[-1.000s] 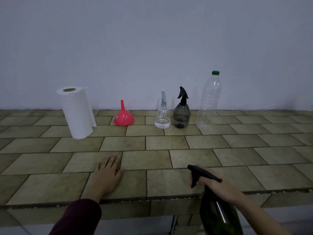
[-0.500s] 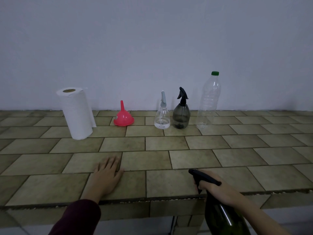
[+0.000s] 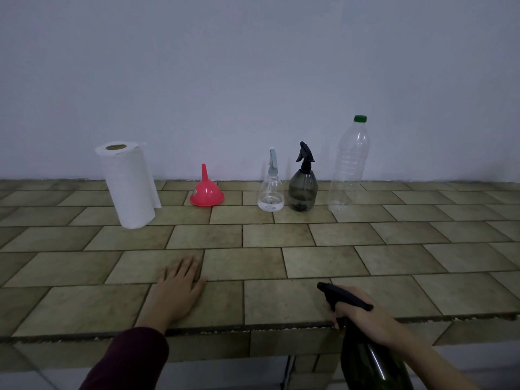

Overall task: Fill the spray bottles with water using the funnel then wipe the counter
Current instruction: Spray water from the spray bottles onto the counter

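Note:
My right hand (image 3: 363, 319) grips the neck of a dark green spray bottle (image 3: 368, 364) with a black trigger head, held in front of the counter's front edge. My left hand (image 3: 177, 288) rests flat on the tiled counter (image 3: 281, 235), fingers straight. Along the back wall stand a red funnel (image 3: 206, 190) turned mouth down, a small clear spray bottle (image 3: 270, 190) with a little water, a smoky grey spray bottle (image 3: 303, 187) with a black head, and a tall clear plastic bottle (image 3: 349, 167) with a green cap.
A white paper towel roll (image 3: 128, 184) stands upright at the back left of the counter. The counter's front edge (image 3: 253, 329) runs just ahead of my arms, with a tiled face below it.
The green spray bottle and my right hand have drifted right and lower, towards the counter's front edge. My left hand stays flat in the same place.

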